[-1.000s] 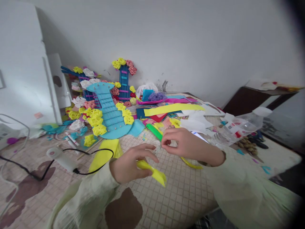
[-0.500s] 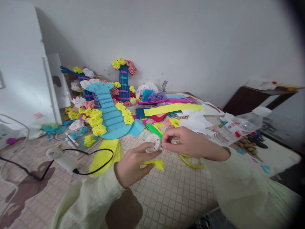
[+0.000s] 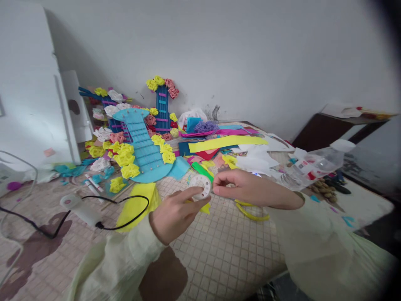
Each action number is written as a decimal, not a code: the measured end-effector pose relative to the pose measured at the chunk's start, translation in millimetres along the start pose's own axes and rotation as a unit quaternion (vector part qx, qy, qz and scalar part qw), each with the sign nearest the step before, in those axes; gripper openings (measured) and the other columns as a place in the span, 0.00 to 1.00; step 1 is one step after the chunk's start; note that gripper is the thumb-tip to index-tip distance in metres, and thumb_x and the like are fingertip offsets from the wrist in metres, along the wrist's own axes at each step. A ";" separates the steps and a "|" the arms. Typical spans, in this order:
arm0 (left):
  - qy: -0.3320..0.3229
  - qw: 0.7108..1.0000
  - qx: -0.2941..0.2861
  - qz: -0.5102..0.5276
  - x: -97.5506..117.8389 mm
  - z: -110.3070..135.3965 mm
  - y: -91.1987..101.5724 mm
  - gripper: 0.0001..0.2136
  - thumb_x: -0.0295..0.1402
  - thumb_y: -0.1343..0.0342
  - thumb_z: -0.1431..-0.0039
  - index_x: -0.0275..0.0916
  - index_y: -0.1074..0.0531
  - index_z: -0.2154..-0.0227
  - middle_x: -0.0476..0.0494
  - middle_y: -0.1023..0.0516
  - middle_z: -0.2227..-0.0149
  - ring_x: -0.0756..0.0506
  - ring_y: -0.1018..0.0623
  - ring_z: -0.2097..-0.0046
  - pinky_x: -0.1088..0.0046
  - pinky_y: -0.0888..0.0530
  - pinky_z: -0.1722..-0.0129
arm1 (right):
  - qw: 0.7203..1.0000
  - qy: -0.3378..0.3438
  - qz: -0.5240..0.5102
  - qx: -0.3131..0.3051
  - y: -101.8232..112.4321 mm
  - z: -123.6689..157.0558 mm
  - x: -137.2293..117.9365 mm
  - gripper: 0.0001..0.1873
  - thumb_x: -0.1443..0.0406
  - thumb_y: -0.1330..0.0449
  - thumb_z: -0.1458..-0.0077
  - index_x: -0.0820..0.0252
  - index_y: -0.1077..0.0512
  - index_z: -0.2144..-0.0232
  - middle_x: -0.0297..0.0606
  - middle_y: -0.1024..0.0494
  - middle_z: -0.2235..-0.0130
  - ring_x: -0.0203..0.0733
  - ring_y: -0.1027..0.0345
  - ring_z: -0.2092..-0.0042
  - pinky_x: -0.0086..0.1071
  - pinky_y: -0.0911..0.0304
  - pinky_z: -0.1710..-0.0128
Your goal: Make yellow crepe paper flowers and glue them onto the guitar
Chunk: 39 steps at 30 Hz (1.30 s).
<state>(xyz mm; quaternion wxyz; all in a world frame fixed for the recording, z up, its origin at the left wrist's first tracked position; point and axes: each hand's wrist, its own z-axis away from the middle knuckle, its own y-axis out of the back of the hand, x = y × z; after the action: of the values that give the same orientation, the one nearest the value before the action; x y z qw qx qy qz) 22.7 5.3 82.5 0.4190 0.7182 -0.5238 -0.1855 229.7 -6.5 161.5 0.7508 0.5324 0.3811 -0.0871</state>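
Observation:
My left hand (image 3: 175,215) grips a white spool-like disc with holes (image 3: 205,182) around its rim. A piece of yellow crepe paper (image 3: 205,208) is tucked beneath the same hand's fingers, mostly hidden. Just right of the disc, my right hand (image 3: 239,186) is closed in a pinch. Whatever lies between its fingertips is too small or hidden to make out. Behind the disc lies a bright green tool-like piece (image 3: 202,170), partly covered. Beyond the hands stands a light-blue guitar-shaped panel (image 3: 148,152) with strung lines and yellow paper flowers (image 3: 124,154) along its sides.
To the left, a white glue gun (image 3: 80,210) with a black cord lies near folded yellow paper (image 3: 138,207). Coloured paper strips (image 3: 228,144) are heaped at the back. On the right lies a clear plastic bottle (image 3: 322,163); a yellow loop (image 3: 252,212) rests below my right wrist.
My left thumb and fingers have drawn closer together, and the yellow crepe paper is now more hidden behind them. The disc has shifted slightly left; my right hand stays nearly still.

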 end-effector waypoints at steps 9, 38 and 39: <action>-0.060 0.998 0.028 -0.024 1.7 -1.3 1.7 0.17 0.21 0.52 0.47 0.44 0.31 0.57 0.44 0.27 0.58 0.48 0.24 0.63 0.71 0.25 0.66 | 0.999 -0.012 -0.049 -0.012 1.7 -0.2 0.8 0.09 0.61 0.49 0.48 0.60 0.34 0.74 0.31 0.35 0.74 0.32 0.44 0.72 0.26 0.49 0.75; 0.097 0.986 0.028 0.130 5.3 -3.0 -3.1 0.13 0.28 0.41 0.54 0.39 0.27 0.62 0.36 0.31 0.50 0.43 0.26 0.53 0.68 0.26 0.57 | 0.894 0.013 -0.378 0.240 -58.4 -17.8 18.8 0.12 0.60 0.36 0.60 0.58 0.28 0.70 0.32 0.30 0.68 0.35 0.37 0.66 0.31 0.41 0.65; 0.108 0.984 0.029 0.142 4.8 -3.4 -2.7 0.13 0.29 0.41 0.54 0.40 0.27 0.62 0.37 0.32 0.49 0.43 0.27 0.53 0.69 0.26 0.57 | 0.889 0.004 -0.389 0.243 -57.4 -18.7 20.7 0.11 0.60 0.36 0.59 0.57 0.29 0.70 0.32 0.30 0.68 0.34 0.37 0.65 0.30 0.41 0.65</action>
<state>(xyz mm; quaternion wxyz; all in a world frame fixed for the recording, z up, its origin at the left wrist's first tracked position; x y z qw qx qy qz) 28.5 2.6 83.2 0.4738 0.6643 -0.5773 -0.0300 204.3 -8.6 103.0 0.5028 0.5077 0.5274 -0.4596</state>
